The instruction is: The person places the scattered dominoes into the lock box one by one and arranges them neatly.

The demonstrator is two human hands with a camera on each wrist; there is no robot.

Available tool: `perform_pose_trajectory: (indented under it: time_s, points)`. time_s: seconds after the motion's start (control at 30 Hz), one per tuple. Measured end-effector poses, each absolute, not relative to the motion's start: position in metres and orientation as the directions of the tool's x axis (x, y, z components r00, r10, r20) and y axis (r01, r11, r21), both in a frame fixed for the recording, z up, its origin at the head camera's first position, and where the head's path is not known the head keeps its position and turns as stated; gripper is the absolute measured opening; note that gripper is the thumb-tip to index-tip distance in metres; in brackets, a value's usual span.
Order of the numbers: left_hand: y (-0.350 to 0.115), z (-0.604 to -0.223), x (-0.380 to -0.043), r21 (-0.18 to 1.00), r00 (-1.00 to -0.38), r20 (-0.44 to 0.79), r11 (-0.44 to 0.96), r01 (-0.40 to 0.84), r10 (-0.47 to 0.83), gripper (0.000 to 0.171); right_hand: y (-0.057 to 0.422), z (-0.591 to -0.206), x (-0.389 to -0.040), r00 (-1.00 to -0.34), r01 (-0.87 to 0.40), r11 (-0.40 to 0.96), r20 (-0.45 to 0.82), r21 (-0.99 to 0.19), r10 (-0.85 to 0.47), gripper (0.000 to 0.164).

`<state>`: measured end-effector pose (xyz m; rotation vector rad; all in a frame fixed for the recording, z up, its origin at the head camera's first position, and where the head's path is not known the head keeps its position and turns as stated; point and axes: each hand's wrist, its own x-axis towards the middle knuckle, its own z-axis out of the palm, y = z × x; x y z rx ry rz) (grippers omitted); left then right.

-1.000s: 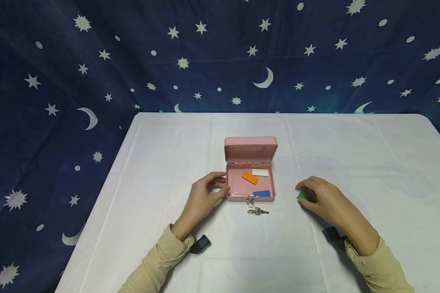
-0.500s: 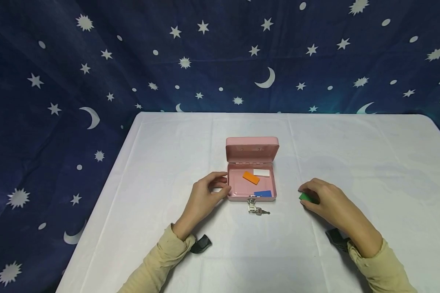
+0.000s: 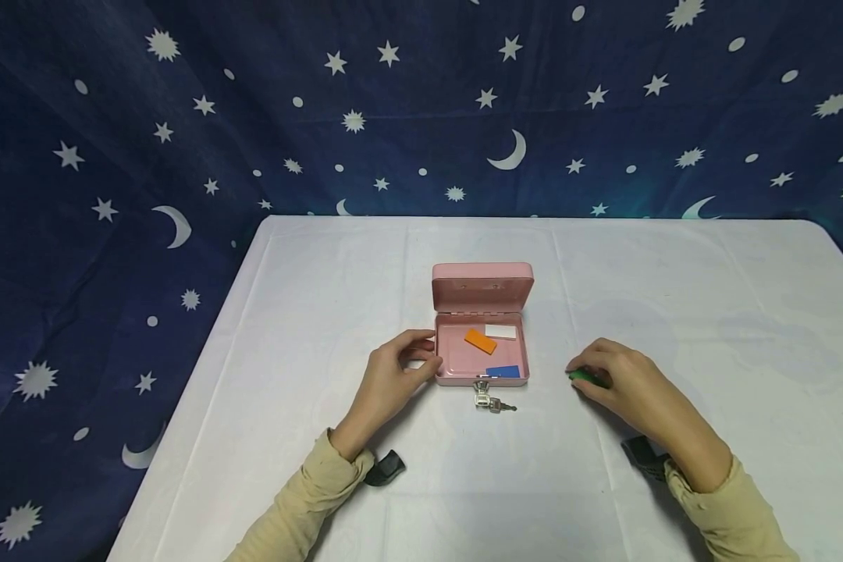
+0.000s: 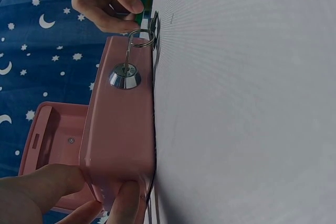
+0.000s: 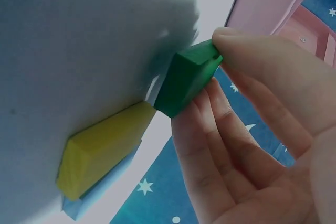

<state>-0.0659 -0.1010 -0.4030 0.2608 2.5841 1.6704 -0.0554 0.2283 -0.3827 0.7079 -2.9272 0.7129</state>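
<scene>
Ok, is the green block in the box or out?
Out: the right hand pinches the green block right of the pink box, which holds an orange block, a white block and a blue block.

"What's around the table [image 3: 464, 499] on your screen?"

"From far away, I see dark blue cloth [image 3: 421, 94] behind it and along its left, with pale moons [image 3: 515, 158] and stars [image 3: 388, 54]."

"And on top?"

"I see a white cover [image 3: 323, 273] with thin creases."
</scene>
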Motion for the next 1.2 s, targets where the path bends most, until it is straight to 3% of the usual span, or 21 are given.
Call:
perform_pose_trajectory:
  time_s: [1.2]
  points:
    - [-0.101,-0.403,-0.066,0.912,-0.985,0.042,0.397,0.105,0.165,0.037,0.19,-0.353,-0.074,-0.868,-0.494,0.752,0.194,-0.437,-0.458,0.015]
